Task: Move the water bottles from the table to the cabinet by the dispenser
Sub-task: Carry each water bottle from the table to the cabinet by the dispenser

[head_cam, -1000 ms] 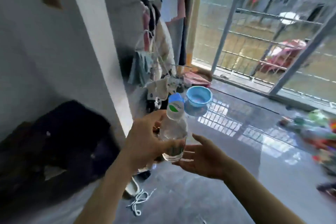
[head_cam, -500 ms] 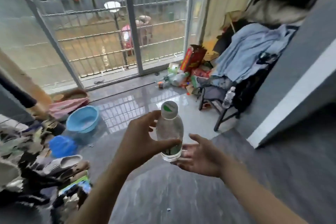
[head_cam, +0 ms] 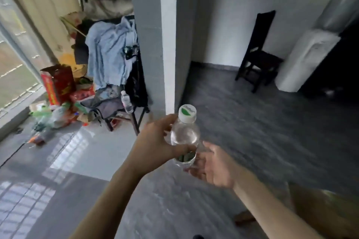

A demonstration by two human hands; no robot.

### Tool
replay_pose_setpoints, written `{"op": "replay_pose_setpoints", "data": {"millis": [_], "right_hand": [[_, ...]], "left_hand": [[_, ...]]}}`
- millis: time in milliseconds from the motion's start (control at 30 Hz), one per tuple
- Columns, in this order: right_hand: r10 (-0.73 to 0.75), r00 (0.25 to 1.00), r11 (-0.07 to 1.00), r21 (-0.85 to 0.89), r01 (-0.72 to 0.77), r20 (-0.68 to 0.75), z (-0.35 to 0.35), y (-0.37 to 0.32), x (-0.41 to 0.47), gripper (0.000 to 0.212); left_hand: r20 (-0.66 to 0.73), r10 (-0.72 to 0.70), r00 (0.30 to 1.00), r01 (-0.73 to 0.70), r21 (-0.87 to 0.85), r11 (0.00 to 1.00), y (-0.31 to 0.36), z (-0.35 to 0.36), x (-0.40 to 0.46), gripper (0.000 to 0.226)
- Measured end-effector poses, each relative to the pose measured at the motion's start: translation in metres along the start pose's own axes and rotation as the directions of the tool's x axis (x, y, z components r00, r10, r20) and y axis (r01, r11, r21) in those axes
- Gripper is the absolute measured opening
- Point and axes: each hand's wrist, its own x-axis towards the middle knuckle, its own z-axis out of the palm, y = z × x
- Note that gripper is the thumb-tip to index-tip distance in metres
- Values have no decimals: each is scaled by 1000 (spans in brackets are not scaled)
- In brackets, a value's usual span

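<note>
View's swung right since half a sec ago: window & blue basin gone, dispenser [head_cam: 305, 60] now far right w/ a dark chair [head_cam: 258, 54] just left of it. Your left hand [head_cam: 155, 147] has its fingers [head_cam: 184, 149] wrapped round the water bottle [head_cam: 184, 136], upright, cap up, prob so it carries steady. Right hand [head_cam: 215, 165] sits open just under the base, likely a backstop. No surface in view, just grey floor [head_cam: 252, 132]. A second bottle [head_cam: 127, 102] stands on a cluttered folding chair, far left. The dark mass right of the dispenser may be the cabinet; can't tell.
</note>
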Motion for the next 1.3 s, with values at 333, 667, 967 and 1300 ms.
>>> {"op": "replay_pose_setpoints", "data": {"millis": [333,667,967,1300], "right_hand": [[-181,976,960,194,201,-118,-99,-29,-52,64],[-202,962,940,239,243,-182,-175,-87,-62,64],[-254,936,914,256,315,-243,-209,-172,-28,63],[-307,905,889,251,383,-294,-228,-319,35,63]], "left_hand": [[231,116,966,-84,-144,986,56,89,86,43],[284,158,946,-117,-158,981,88,155,163,45],[315,233,920,-195,-148,970,90,185,269,53],[331,329,884,-281,-184,942,73,194,441,63]]}}
